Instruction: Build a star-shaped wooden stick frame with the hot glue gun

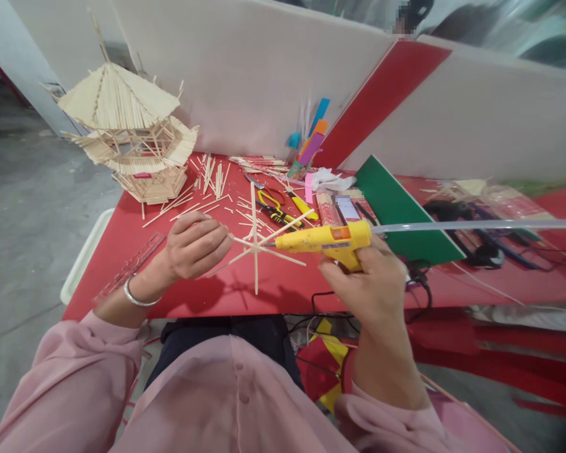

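- Red covers the tabletop (188,304), which stands against white panels (245,82) joined by a red upright strip (387,94); a grey floor (23,207) lies to the left.
- Loose wooden sticks (211,178) are scattered over the far half, with yellow-and-black pliers (279,216) among them.
- At the far left corner stands a tiered pavilion model (116,97) of the same pale wood, its roof slatted.
- The star-shaped stick frame (255,267) has thin, pale arms spreading from one hub; it is between the two hands, above the near part of the tabletop.
- The left hand (199,246) has its fingers curled closed, the tips pinching the end of one arm.
- The right hand (372,277) is wrapped around the grip of a yellow glue gun (306,239); its nozzle points at the hub, contact unclear.
- A strip of red surface, crossed by the frame's shadow, runs to the near edge, close to the person's body.
- On the right, a slanted green board (405,217) lies just beyond the gun.
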